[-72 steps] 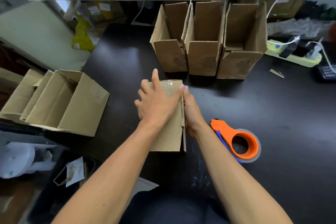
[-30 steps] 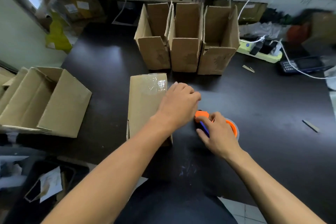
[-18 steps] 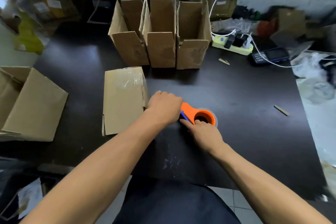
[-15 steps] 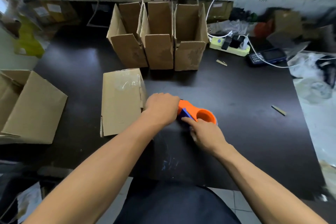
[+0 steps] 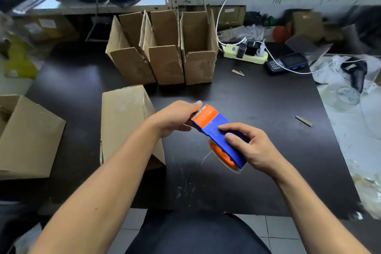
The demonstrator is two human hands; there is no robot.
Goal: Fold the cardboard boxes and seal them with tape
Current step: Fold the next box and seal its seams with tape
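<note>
While right hand (image 5: 252, 148) grips tape dispenser (image 5: 218, 136), left hand (image 5: 175, 117) pinches its toothed end

the tape dispenser (image 5: 219, 130) is bright orange at its toothed end and wheel, with a royal blue body. the taped box (image 5: 125, 121) beside it is plain tan cardboard with a glossy clear strip over its far end. three open boxes (image 5: 165, 64) behind are the same tan, with faint dark print on their front flaps. the table (image 5: 257, 99) is matt black with pale scuffs. the power strip (image 5: 245, 56) is pale yellow-green, holding black and white plugs, its cable (image 5: 224, 6) white.
</note>
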